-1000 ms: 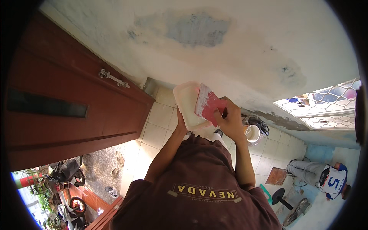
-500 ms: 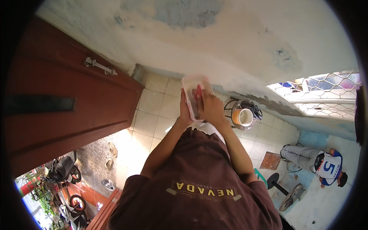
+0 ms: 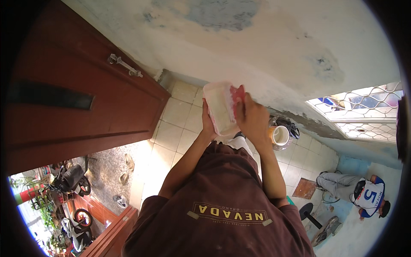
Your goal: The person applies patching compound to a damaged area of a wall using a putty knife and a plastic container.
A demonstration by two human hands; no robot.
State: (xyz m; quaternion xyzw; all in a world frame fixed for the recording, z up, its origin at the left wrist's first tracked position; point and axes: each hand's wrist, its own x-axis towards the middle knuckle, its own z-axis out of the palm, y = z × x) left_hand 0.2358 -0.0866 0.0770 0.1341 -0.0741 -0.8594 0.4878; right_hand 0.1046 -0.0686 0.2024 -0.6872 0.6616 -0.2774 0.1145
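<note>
My left hand (image 3: 208, 123) is closed round the left side of a pale rectangular plastic tub (image 3: 219, 107), tilted so that its inside shows. A whitish layer coats the bottom of the tub. In my right hand (image 3: 256, 122) is a red flat scraper (image 3: 236, 94), gripped between thumb and fingers. The scraper stands at the tub's right rim; whether it touches the rim I cannot tell. Beyond both hands rises a wall (image 3: 274, 55) with smeared, patchy filler and some bluish bare spots.
A white-rimmed orange pail (image 3: 280, 135) stands right of my right forearm, with a dark bag behind it. A brown door (image 3: 85, 81) with a metal handle fills the left. A meshed window (image 3: 364, 107) is at right. Another person (image 3: 368, 192) works low at far right. Motorcycles (image 3: 70, 180) stand outside.
My right hand has lifted the red scraper from inside the tub to its right rim. The left hand still holds the tub. The whole view has shifted slightly.
</note>
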